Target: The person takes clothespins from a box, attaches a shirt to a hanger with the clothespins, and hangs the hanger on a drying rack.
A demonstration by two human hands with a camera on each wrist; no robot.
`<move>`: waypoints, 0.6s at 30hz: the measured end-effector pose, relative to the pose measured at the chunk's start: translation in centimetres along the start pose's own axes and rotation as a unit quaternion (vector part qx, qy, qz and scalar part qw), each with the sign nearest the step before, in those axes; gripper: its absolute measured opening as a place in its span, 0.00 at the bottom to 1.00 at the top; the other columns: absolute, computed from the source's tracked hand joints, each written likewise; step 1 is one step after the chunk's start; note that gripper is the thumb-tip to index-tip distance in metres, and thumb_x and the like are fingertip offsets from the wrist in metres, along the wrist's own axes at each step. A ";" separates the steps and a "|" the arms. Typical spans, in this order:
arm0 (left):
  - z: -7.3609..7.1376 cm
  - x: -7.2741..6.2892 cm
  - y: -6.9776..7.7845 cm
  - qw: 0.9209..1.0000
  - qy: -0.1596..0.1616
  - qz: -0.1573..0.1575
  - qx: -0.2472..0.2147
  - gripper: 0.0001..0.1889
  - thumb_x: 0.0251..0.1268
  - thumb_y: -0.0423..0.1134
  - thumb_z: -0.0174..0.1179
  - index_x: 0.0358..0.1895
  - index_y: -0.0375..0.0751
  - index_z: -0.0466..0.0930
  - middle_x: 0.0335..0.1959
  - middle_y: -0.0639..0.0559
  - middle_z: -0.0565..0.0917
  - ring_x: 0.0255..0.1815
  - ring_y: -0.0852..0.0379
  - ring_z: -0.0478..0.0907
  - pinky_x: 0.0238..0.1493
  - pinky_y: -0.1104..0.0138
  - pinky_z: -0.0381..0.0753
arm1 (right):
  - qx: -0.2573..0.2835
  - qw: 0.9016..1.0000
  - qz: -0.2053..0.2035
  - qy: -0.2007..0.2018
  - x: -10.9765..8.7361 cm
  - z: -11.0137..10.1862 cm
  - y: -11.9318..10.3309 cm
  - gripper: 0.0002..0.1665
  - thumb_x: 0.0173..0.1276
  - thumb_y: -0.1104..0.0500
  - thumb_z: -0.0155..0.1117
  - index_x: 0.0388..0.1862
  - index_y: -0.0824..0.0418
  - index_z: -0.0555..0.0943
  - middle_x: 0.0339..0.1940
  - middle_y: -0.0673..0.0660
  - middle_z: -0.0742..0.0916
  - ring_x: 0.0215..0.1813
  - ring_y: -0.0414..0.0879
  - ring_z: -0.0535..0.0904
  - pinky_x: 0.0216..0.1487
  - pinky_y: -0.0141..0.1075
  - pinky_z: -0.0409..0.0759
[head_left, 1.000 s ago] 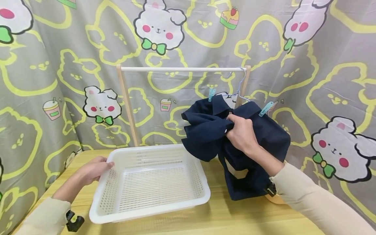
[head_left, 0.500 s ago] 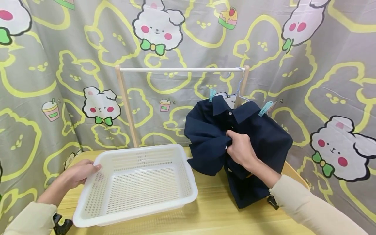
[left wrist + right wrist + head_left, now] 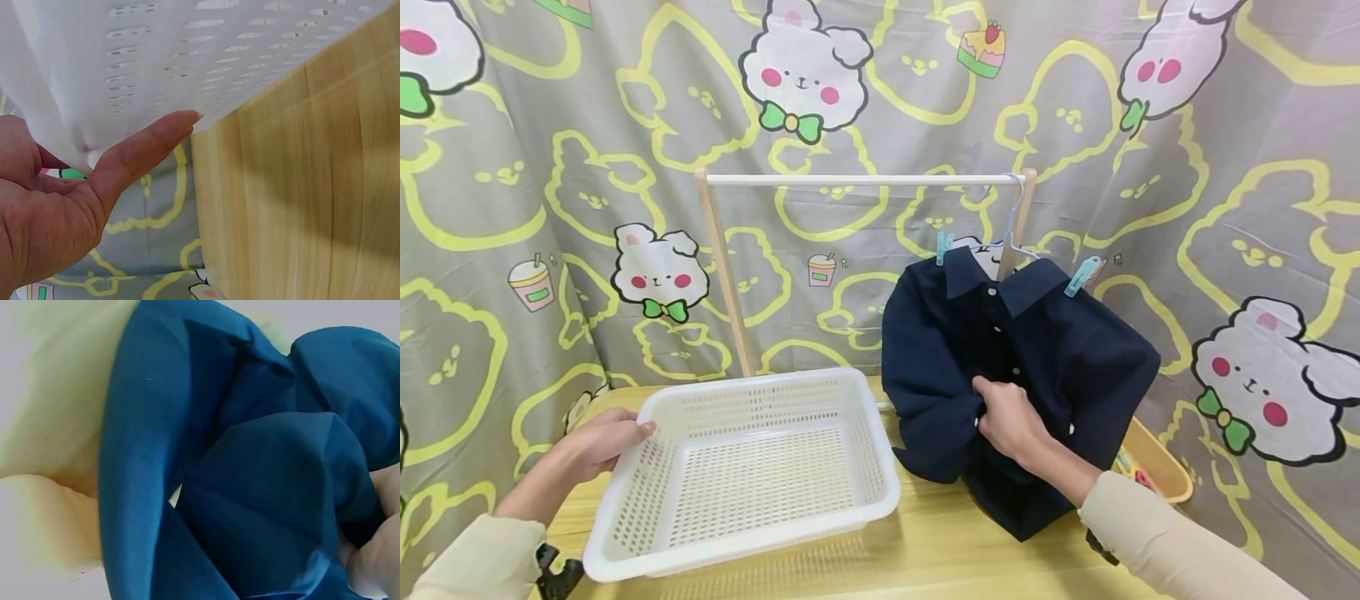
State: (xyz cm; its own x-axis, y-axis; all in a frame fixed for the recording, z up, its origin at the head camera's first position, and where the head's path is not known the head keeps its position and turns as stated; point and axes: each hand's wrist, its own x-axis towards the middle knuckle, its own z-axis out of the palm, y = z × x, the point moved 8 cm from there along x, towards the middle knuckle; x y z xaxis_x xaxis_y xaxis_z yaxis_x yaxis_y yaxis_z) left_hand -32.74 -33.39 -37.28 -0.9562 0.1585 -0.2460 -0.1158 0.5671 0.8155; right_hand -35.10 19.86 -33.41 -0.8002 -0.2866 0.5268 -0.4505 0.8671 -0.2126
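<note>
My left hand (image 3: 606, 440) grips the left rim of a white perforated plastic basket (image 3: 880, 492), which is tilted with its left side raised off the table. In the left wrist view the thumb lies along the basket's side wall (image 3: 150, 62). A dark navy button-up shirt (image 3: 1097, 350) hangs from a light-blue hanger (image 3: 1013, 225), with a turquoise clothespin (image 3: 1083, 275) at one shoulder and a second clothespin (image 3: 945, 247) at the other. My right hand (image 3: 1017, 421) pinches the bunched front of the shirt; in the right wrist view its fingertips (image 3: 369, 569) press into folded cloth.
The hanger hooks on the right end of a rack's white bar (image 3: 850, 179), held by wooden posts (image 3: 726, 267). Partly behind the shirt stands a yellow bin (image 3: 1165, 462) with small coloured items. A wooden table (image 3: 925, 550) lies below; a patterned curtain (image 3: 865, 100) surrounds it.
My right hand has pulled the shirt's bunched front downward, and the collar and buttons now show. My left hand has drawn the basket leftward, away from the shirt. More of the yellow bin shows.
</note>
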 end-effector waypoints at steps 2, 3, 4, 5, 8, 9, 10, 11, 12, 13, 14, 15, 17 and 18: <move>0.0 0.1 0.1 1.000 0.001 0.000 0.002 0.24 0.84 0.37 0.37 0.61 0.12 0.64 0.42 0.34 0.86 0.40 0.41 0.88 0.39 0.49 0.88 | -0.014 1.000 0.008 -0.020 -0.3 0.7 0.3 0.17 0.51 0.76 0.61 0.31 0.55 0.73 0.22 0.53 0.77 0.28 0.48 0.77 0.30 0.39 0.73; 0.0 0.1 0.1 1.000 -0.001 0.001 0.001 0.24 0.84 0.37 0.36 0.61 0.12 0.64 0.43 0.34 0.86 0.40 0.41 0.88 0.40 0.49 0.88 | -0.025 0.999 0.011 -0.031 -0.4 1.0 0.4 0.17 0.51 0.76 0.62 0.32 0.56 0.73 0.23 0.54 0.78 0.30 0.50 0.79 0.30 0.40 0.74; 0.1 0.1 0.2 1.000 -0.001 0.002 0.001 0.24 0.84 0.37 0.36 0.61 0.12 0.64 0.43 0.33 0.86 0.40 0.41 0.88 0.40 0.49 0.88 | -0.035 0.998 0.014 -0.043 -0.5 1.4 0.6 0.18 0.52 0.76 0.64 0.35 0.57 0.73 0.25 0.56 0.79 0.31 0.52 0.81 0.31 0.41 0.76; 0.1 0.2 0.2 1.000 0.000 0.002 0.001 0.24 0.84 0.37 0.36 0.61 0.12 0.64 0.43 0.34 0.86 0.40 0.42 0.88 0.40 0.50 0.88 | -0.043 0.997 0.017 -0.056 -0.6 1.8 0.6 0.18 0.52 0.75 0.66 0.37 0.58 0.74 0.27 0.57 0.80 0.33 0.54 0.82 0.31 0.43 0.77; 0.3 0.3 0.3 1.000 0.000 0.003 0.001 0.24 0.84 0.37 0.37 0.61 0.12 0.64 0.42 0.34 0.86 0.40 0.42 0.88 0.40 0.50 0.88 | -0.071 0.993 0.023 -0.092 -1.1 2.9 0.6 0.21 0.54 0.74 0.70 0.43 0.60 0.74 0.32 0.60 0.82 0.37 0.58 0.83 0.34 0.46 0.81; 0.3 0.3 0.4 1.000 0.001 0.003 0.001 0.24 0.84 0.37 0.37 0.61 0.12 0.64 0.42 0.34 0.86 0.40 0.42 0.88 0.40 0.50 0.88 | -0.076 0.991 0.024 -0.103 -1.2 3.3 0.5 0.22 0.55 0.74 0.70 0.45 0.60 0.74 0.34 0.61 0.82 0.38 0.59 0.83 0.35 0.47 0.81; 0.4 0.4 0.4 1.000 0.002 0.003 0.000 0.24 0.84 0.37 0.36 0.61 0.12 0.64 0.42 0.34 0.86 0.40 0.43 0.88 0.40 0.50 0.88 | -0.080 0.990 0.024 -0.114 -1.4 3.7 0.4 0.22 0.55 0.74 0.69 0.47 0.60 0.74 0.35 0.62 0.82 0.39 0.59 0.83 0.36 0.47 0.82; 0.5 0.4 0.5 1.000 0.002 0.004 0.000 0.24 0.84 0.37 0.36 0.60 0.12 0.64 0.42 0.34 0.86 0.40 0.43 0.88 0.40 0.50 0.88 | -0.084 0.988 0.025 -0.123 -1.6 4.1 0.2 0.23 0.56 0.74 0.69 0.48 0.61 0.74 0.36 0.62 0.82 0.40 0.59 0.83 0.37 0.48 0.82; 0.6 0.4 0.6 1.000 0.003 0.005 -0.001 0.24 0.84 0.37 0.36 0.60 0.11 0.64 0.42 0.34 0.86 0.40 0.43 0.88 0.40 0.50 0.88 | -0.089 0.987 0.026 -0.134 -1.8 4.4 0.0 0.23 0.56 0.74 0.69 0.49 0.61 0.75 0.37 0.62 0.82 0.41 0.59 0.82 0.38 0.48 0.83; 0.8 0.5 0.7 1.000 0.004 0.004 -0.002 0.24 0.84 0.36 0.36 0.60 0.11 0.64 0.42 0.34 0.86 0.40 0.43 0.88 0.41 0.50 0.88 | -0.096 0.984 0.026 -0.145 -2.1 4.9 -0.1 0.24 0.57 0.74 0.69 0.51 0.61 0.75 0.39 0.63 0.83 0.42 0.60 0.82 0.39 0.48 0.83; 0.8 0.5 0.8 1.000 0.006 0.004 -0.002 0.24 0.83 0.36 0.36 0.60 0.12 0.64 0.42 0.34 0.86 0.40 0.43 0.88 0.40 0.50 0.88 | -0.101 0.982 0.028 -0.157 -2.3 5.3 -0.3 0.25 0.58 0.74 0.69 0.52 0.61 0.75 0.41 0.64 0.83 0.43 0.60 0.81 0.39 0.49 0.83; 1.0 0.6 0.9 1.000 0.006 0.007 -0.001 0.24 0.83 0.36 0.36 0.61 0.11 0.64 0.42 0.34 0.85 0.40 0.43 0.88 0.40 0.50 0.88 | -0.105 0.980 0.030 -0.168 -2.6 5.6 -0.5 0.25 0.58 0.74 0.70 0.53 0.61 0.75 0.43 0.64 0.83 0.45 0.61 0.80 0.39 0.49 0.83; 1.2 0.7 1.2 1.000 0.007 0.009 -0.004 0.24 0.83 0.36 0.36 0.60 0.11 0.64 0.42 0.34 0.85 0.40 0.43 0.87 0.40 0.50 0.88 | -0.113 0.974 0.036 -0.193 -3.1 6.2 -0.9 0.28 0.58 0.72 0.72 0.56 0.61 0.75 0.48 0.66 0.82 0.49 0.63 0.79 0.41 0.51 0.83; 1.3 0.8 1.3 1.000 0.009 0.009 -0.005 0.24 0.83 0.36 0.36 0.60 0.11 0.64 0.42 0.34 0.85 0.40 0.44 0.87 0.40 0.51 0.88 | -0.116 0.971 0.038 -0.204 -3.4 6.5 -1.0 0.29 0.58 0.71 0.73 0.57 0.61 0.74 0.50 0.67 0.82 0.51 0.64 0.78 0.41 0.51 0.83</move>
State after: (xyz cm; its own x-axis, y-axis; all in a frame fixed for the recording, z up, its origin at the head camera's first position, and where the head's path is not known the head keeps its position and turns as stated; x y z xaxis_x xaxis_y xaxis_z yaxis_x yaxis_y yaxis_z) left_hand -33.33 -31.48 -37.11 -0.9628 0.1538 -0.2221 -0.1013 0.5567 0.8245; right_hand -34.49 17.29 -40.29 -0.9390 -0.3152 0.1373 -0.3211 0.9468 -0.0227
